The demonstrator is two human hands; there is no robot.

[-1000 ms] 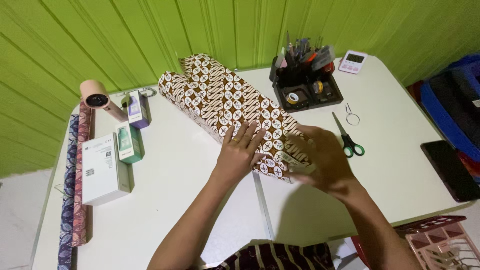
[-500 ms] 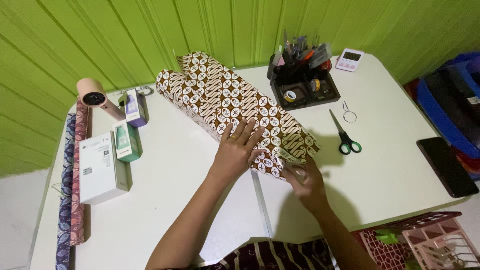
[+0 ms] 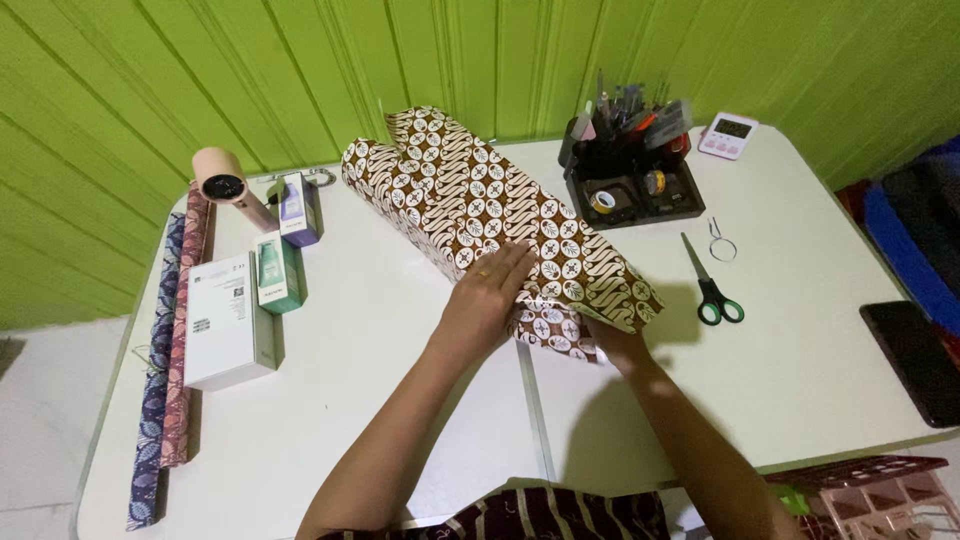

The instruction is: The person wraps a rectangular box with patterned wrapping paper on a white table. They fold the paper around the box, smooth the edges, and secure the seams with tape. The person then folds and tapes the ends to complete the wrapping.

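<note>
At the table's (image 3: 330, 440) near edge both forearms reach in from a striped garment. The left hand (image 3: 487, 300) lies flat, fingers together and pointing away, pressing on the near end of the wrapped parcel (image 3: 490, 215), a long box in brown-and-white patterned paper that runs aslant from the table's middle toward the far edge. The right hand (image 3: 612, 343) is tucked at the parcel's near right corner, its fingers under or behind the paper flap, so whether they pinch anything cannot be told; half a second ago it was lower and in plain view beside a strip of tape, and a second ago it hovered blurred above that corner. The left hand has barely shifted. The whole view has slid a little right and down since then, though the things themselves have not moved on the table. Right of the parcel lie green-handled scissors (image 3: 712, 283), and a dark phone (image 3: 915, 360) sits at the right edge. Along the left edge lie two paper rolls (image 3: 168, 350), beside them a white box (image 3: 228, 320), a green box (image 3: 276, 272) and a purple box (image 3: 299, 208). Farther back stand a pink dryer (image 3: 232, 187), a black organiser (image 3: 630, 165) and a pink timer (image 3: 728, 136).
</note>
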